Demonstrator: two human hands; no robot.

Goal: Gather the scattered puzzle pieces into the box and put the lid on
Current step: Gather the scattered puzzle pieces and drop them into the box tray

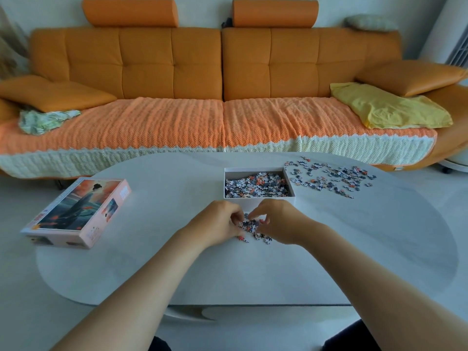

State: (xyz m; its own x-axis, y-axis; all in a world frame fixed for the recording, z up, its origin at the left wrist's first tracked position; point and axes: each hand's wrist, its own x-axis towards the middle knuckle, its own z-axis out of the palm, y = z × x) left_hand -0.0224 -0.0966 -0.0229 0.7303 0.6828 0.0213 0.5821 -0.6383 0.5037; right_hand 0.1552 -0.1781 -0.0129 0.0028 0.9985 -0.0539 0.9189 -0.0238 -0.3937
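Our left hand [219,222] and right hand [278,221] curl loosely around a small pile of puzzle pieces [253,228] at 6 o'clock of the open box [258,186], more scattered pieces [331,179] at its 3 o'clock, the lid [77,211] at 9 o'clock.

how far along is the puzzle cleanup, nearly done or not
Roughly midway. Done: the open box already holds a layer of pieces. In hand: the left hand and right hand are bunching a small pile just in front of the box. Left: the scattered pieces to the box's right, then the lid, lying apart at the table's left.
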